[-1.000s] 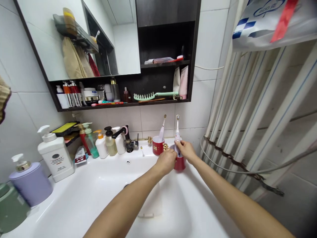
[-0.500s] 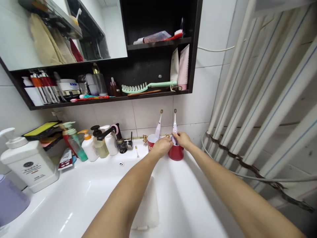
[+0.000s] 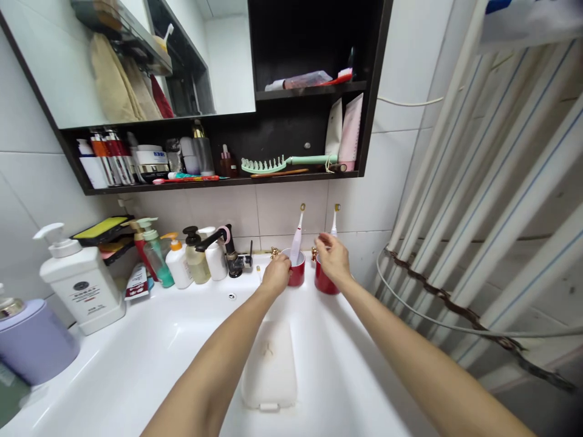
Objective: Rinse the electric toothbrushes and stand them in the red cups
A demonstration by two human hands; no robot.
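Observation:
Two red cups stand at the back right of the white sink (image 3: 150, 346), each with an electric toothbrush upright in it. My left hand (image 3: 276, 274) is closed round the left red cup (image 3: 297, 274), which holds a pink-and-white toothbrush (image 3: 297, 233). My right hand (image 3: 331, 257) is closed on the handle of the second toothbrush (image 3: 334, 221), just above the right red cup (image 3: 322, 281).
A black faucet (image 3: 228, 246), several pump bottles (image 3: 177, 264) and a large white dispenser (image 3: 79, 282) line the sink's back and left. A white soap-like block (image 3: 269, 367) lies in the basin. Above hangs a dark shelf (image 3: 218, 181) with a green comb (image 3: 273, 164). White pipes (image 3: 455, 200) and a hose run along the right.
My left hand has moved left from the right cup to the left cup and closed on it. My right hand stays on the right toothbrush. The view shifted slightly.

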